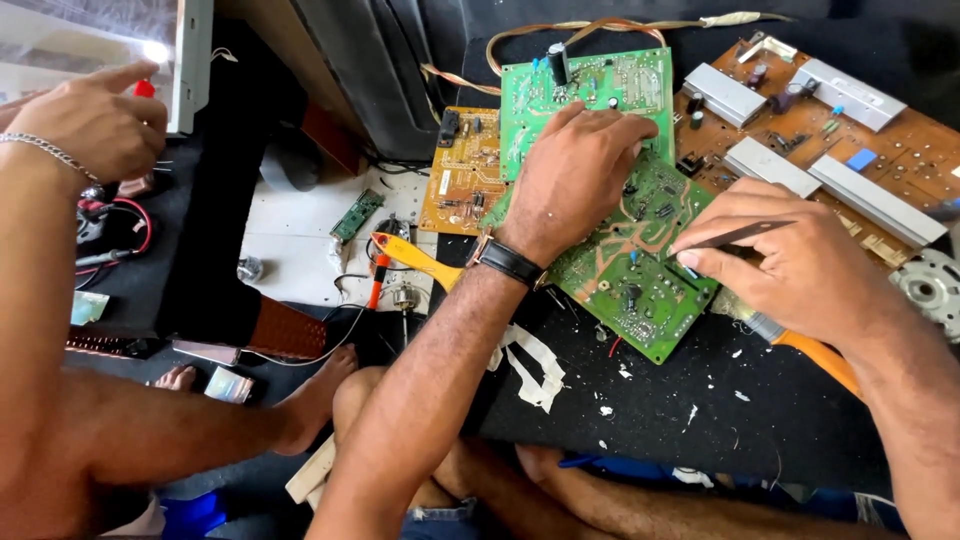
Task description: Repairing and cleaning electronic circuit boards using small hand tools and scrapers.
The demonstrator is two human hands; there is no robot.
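Green circuit board (640, 270) — pinned under left hand (580, 170); right hand (800, 270) fingers (700, 262) pinch tweezers (735, 236) over it.

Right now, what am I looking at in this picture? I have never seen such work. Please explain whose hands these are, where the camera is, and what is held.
The one camera sits on a person's head and looks down. Their left hand presses on a green circuit board. Their right hand holds thin dark tweezers to it. Another green board and brown boards lie around on a black mat. At far left, another person's hand wears a chain bracelet.
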